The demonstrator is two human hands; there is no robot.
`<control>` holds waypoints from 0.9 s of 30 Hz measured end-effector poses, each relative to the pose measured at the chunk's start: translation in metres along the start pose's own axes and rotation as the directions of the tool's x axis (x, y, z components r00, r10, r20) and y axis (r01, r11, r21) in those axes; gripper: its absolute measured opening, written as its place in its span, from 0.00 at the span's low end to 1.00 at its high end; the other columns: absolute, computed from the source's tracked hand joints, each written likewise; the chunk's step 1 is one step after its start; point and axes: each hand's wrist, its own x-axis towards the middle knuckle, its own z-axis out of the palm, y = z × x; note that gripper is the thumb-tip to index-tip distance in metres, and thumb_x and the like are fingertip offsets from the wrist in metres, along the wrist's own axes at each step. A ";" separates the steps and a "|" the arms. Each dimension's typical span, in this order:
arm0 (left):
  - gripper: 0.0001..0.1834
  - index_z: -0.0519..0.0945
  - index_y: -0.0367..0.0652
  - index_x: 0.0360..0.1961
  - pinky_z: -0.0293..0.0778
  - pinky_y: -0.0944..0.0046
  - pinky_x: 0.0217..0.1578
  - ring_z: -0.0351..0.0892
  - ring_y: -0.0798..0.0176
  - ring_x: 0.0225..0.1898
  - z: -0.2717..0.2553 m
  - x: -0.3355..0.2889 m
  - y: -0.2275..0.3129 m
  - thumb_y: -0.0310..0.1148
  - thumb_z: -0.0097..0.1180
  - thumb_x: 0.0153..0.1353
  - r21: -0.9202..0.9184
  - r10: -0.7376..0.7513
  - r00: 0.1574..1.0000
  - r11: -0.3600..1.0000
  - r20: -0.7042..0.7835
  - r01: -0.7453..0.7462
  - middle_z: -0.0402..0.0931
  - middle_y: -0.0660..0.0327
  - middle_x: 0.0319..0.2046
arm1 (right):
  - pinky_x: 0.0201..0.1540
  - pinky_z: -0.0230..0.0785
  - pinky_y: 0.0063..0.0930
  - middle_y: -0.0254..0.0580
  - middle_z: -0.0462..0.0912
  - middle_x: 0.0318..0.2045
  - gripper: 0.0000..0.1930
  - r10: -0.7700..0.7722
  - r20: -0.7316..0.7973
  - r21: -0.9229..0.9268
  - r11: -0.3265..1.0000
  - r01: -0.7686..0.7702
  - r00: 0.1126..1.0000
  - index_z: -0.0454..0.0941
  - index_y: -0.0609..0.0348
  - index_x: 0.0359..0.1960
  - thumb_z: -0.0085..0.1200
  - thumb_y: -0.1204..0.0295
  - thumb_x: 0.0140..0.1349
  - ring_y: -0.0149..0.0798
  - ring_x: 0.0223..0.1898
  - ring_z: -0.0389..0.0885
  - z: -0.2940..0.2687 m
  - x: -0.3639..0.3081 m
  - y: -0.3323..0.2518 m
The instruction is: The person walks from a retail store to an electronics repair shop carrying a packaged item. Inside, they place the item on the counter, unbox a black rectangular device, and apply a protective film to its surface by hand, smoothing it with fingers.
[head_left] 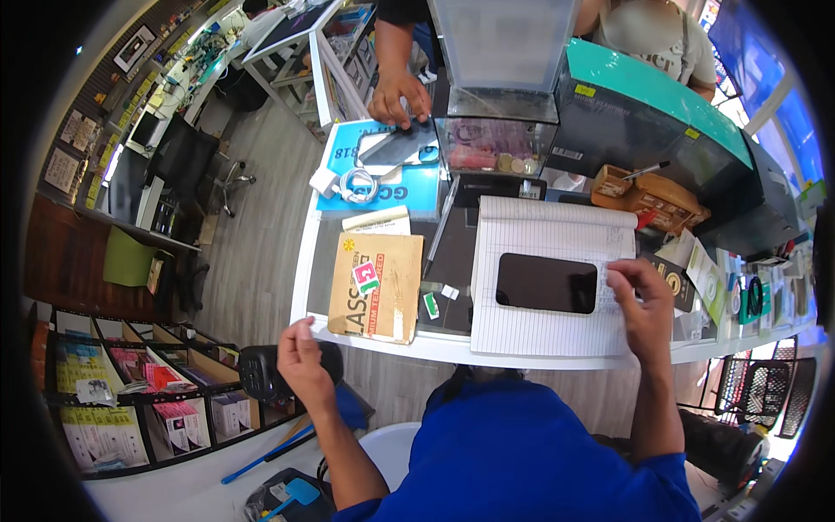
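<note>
A dark-screened smartphone [546, 284] lies flat on an open lined notebook [557, 221] in front of me. Just past the phone's right edge hovers my right hand [642, 300], fingers bent and thumb apart, holding nothing I can see. At the counter's left front edge is my left hand [303, 355], its fingers loosely curled with space between them and nothing visible in them. Nearest to it is a brown cardboard packet [391, 291] with small stickers on it. Two small tags, a white one [450, 292] and a green one [430, 304], lie between packet and notebook.
Across the glass counter [454, 324], another person's hand [400, 97] rests on a phone [402, 146] over a blue sign [335, 207], beside a white charger cable [357, 184]. A pen [444, 222], a clear money box [496, 143] and a wooden holder [661, 200] stand nearby.
</note>
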 end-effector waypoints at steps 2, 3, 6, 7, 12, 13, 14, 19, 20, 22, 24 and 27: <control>0.11 0.83 0.39 0.43 0.58 0.75 0.26 0.61 0.79 0.26 0.005 -0.021 -0.004 0.35 0.54 0.70 -0.033 0.012 0.999 0.999 0.036 -0.011 0.71 0.70 0.28 | 0.39 0.70 0.25 0.40 0.82 0.31 0.06 -0.120 0.221 -0.063 0.989 0.137 0.968 0.83 0.62 0.39 0.61 0.74 0.62 0.32 0.33 0.78 0.028 0.010 -0.039; 0.10 0.83 0.38 0.43 0.61 0.74 0.28 0.63 0.78 0.28 0.011 -0.024 0.000 0.34 0.55 0.69 -0.023 0.024 0.999 0.999 0.046 -0.023 0.73 0.68 0.30 | 0.40 0.70 0.28 0.41 0.82 0.32 0.07 -0.332 0.294 -0.068 0.928 0.366 0.896 0.83 0.61 0.39 0.62 0.75 0.60 0.37 0.35 0.79 0.046 0.015 -0.039; 0.08 0.84 0.41 0.41 0.65 0.64 0.45 0.69 0.65 0.37 0.025 -0.013 0.022 0.32 0.57 0.67 0.116 0.168 0.977 0.976 0.131 -0.184 0.75 0.62 0.30 | 0.45 0.71 0.37 0.42 0.81 0.37 0.11 -0.519 0.522 -0.127 0.738 0.663 0.677 0.82 0.60 0.43 0.62 0.73 0.58 0.43 0.41 0.78 0.091 0.022 -0.052; 0.08 0.84 0.42 0.41 0.64 0.63 0.46 0.69 0.63 0.37 0.027 -0.009 0.032 0.32 0.57 0.66 0.144 0.217 0.962 0.960 0.167 -0.241 0.75 0.62 0.29 | 0.46 0.71 0.36 0.42 0.80 0.38 0.11 -0.527 0.572 -0.140 0.692 0.708 0.628 0.81 0.61 0.43 0.62 0.72 0.58 0.43 0.41 0.78 0.105 0.023 -0.052; 0.07 0.84 0.42 0.41 0.64 0.64 0.45 0.68 0.65 0.36 0.025 -0.002 0.037 0.31 0.58 0.66 0.133 0.324 0.927 0.927 0.186 -0.351 0.75 0.63 0.29 | 0.43 0.68 0.34 0.42 0.76 0.32 0.05 -0.519 0.687 -0.271 0.466 0.842 0.508 0.78 0.61 0.32 0.56 0.73 0.57 0.42 0.38 0.74 0.140 0.026 -0.043; 0.07 0.84 0.42 0.41 0.64 0.64 0.45 0.68 0.65 0.36 0.025 -0.003 0.035 0.31 0.58 0.66 0.107 0.313 0.934 0.937 0.175 -0.334 0.75 0.63 0.29 | 0.41 0.67 0.33 0.43 0.74 0.31 0.03 -0.542 0.682 -0.272 0.435 0.858 0.491 0.77 0.61 0.28 0.54 0.74 0.56 0.42 0.37 0.73 0.142 0.025 -0.040; 0.07 0.84 0.41 0.41 0.64 0.65 0.44 0.68 0.66 0.36 0.026 -0.005 0.031 0.31 0.57 0.66 0.061 0.274 0.949 0.956 0.156 -0.286 0.75 0.63 0.29 | 0.41 0.68 0.34 0.42 0.75 0.30 0.03 -0.556 0.656 -0.270 0.458 0.847 0.509 0.77 0.60 0.28 0.55 0.74 0.56 0.42 0.37 0.74 0.144 0.025 -0.037; 0.10 0.81 0.36 0.44 0.64 0.75 0.33 0.66 0.77 0.29 0.040 -0.018 0.021 0.32 0.55 0.70 -0.152 0.222 0.966 0.968 0.135 -0.201 0.73 0.68 0.30 | 0.38 0.70 0.31 0.38 0.81 0.31 0.07 -0.501 0.503 -0.166 0.744 0.648 0.704 0.83 0.60 0.37 0.60 0.72 0.59 0.39 0.33 0.78 0.141 0.029 -0.043; 0.10 0.81 0.36 0.45 0.68 0.73 0.38 0.71 0.74 0.33 0.043 -0.018 0.025 0.31 0.55 0.69 -0.173 0.168 0.972 0.975 0.164 -0.139 0.75 0.66 0.33 | 0.36 0.70 0.30 0.38 0.82 0.31 0.07 -0.405 0.513 -0.081 0.854 0.513 0.756 0.83 0.60 0.37 0.60 0.72 0.59 0.37 0.31 0.78 0.139 0.031 -0.053; 0.10 0.80 0.37 0.47 0.71 0.70 0.45 0.75 0.71 0.38 0.056 -0.016 0.034 0.30 0.55 0.68 -0.200 0.177 0.941 0.972 0.288 -0.122 0.77 0.64 0.37 | 0.34 0.70 0.28 0.38 0.83 0.31 0.08 -0.212 0.564 0.086 0.976 0.198 0.798 0.84 0.60 0.38 0.60 0.72 0.60 0.33 0.28 0.77 0.130 0.025 -0.075; 0.11 0.80 0.38 0.48 0.71 0.67 0.50 0.76 0.69 0.43 0.070 -0.013 0.061 0.29 0.56 0.68 -0.208 0.132 0.880 0.977 0.457 -0.038 0.77 0.63 0.40 | 0.34 0.69 0.24 0.38 0.83 0.33 0.10 -0.104 0.571 0.122 0.992 0.041 0.814 0.84 0.61 0.42 0.60 0.71 0.62 0.28 0.28 0.75 0.125 0.022 -0.083; 0.09 0.81 0.39 0.45 0.70 0.67 0.47 0.76 0.67 0.43 0.088 -0.004 0.063 0.29 0.59 0.65 -0.251 0.237 0.807 0.961 0.540 -0.114 0.78 0.61 0.40 | 0.35 0.69 0.24 0.39 0.83 0.33 0.09 -0.109 0.483 0.163 0.986 0.033 0.869 0.84 0.60 0.42 0.60 0.71 0.62 0.28 0.30 0.74 0.129 0.018 -0.078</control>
